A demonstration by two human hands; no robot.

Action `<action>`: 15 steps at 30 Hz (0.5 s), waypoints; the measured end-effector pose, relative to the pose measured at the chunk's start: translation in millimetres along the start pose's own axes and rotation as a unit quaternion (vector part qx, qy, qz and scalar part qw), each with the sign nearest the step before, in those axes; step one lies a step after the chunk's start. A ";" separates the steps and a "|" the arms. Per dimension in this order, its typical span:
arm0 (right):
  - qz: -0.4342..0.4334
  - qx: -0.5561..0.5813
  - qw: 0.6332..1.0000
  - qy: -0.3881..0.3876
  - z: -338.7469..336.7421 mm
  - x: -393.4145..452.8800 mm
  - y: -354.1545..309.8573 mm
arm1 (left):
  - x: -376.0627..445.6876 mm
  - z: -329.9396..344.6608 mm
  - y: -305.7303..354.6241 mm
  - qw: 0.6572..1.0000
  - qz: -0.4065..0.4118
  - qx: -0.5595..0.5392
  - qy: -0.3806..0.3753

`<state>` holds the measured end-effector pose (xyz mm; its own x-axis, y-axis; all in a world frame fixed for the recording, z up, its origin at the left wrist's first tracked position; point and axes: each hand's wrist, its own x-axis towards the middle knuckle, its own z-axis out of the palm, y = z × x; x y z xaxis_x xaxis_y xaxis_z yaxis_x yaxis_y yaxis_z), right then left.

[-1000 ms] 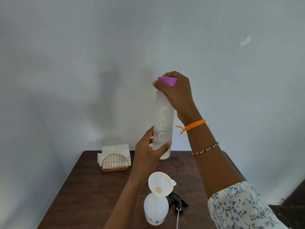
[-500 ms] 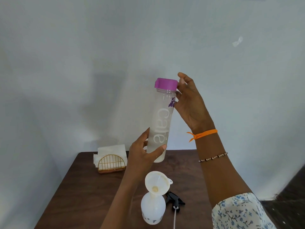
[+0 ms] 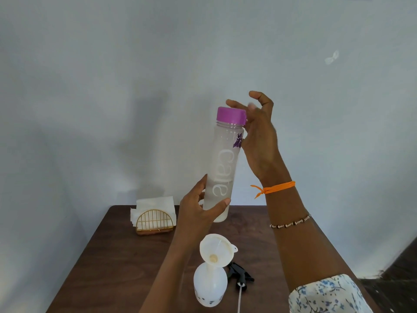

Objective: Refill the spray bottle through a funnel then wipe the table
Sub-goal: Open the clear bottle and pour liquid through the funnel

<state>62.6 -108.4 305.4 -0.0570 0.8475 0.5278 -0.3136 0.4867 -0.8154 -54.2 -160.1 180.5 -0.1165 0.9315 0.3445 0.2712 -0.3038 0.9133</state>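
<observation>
Above the table point(image 3: 126, 256), left hand point(image 3: 198, 211) grips the water bottle point(image 3: 222, 168) — right hand point(image 3: 257, 132) spread (beside cap point(image 3: 231, 115)).

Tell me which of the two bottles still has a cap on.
The tall frosted bottle gripped in the left hand: its purple cap is on. The squat white spray bottle on the table has only a funnel in its neck.

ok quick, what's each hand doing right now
Left hand: grips the lower part of the water bottle, held upright above the table.
Right hand: open, fingers spread beside the purple cap, gripping nothing.
</observation>
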 end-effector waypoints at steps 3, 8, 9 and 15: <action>-0.041 -0.098 0.994 0.039 9.9 -4.2 1.7 | -0.3 2.8 -2.7 1.000 -0.001 0.004 0.001; -0.031 -0.023 0.999 0.000 2.0 -1.1 4.9 | -0.7 4.1 -4.7 1.000 0.000 0.001 0.000; -0.019 0.001 1.000 -0.004 0.4 -0.7 3.8 | -0.3 4.0 -4.6 1.000 -0.001 0.002 0.001; -0.050 -0.137 0.987 0.067 8.9 -4.5 0.8 | 1.2 4.7 -0.8 1.000 -0.001 -0.007 0.001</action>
<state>54.1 -113.7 304.5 0.0926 0.8042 0.5871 -0.0416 0.5923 -0.8047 -50.1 -157.7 179.2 -0.1182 0.9319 0.3429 0.2579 -0.3046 0.9169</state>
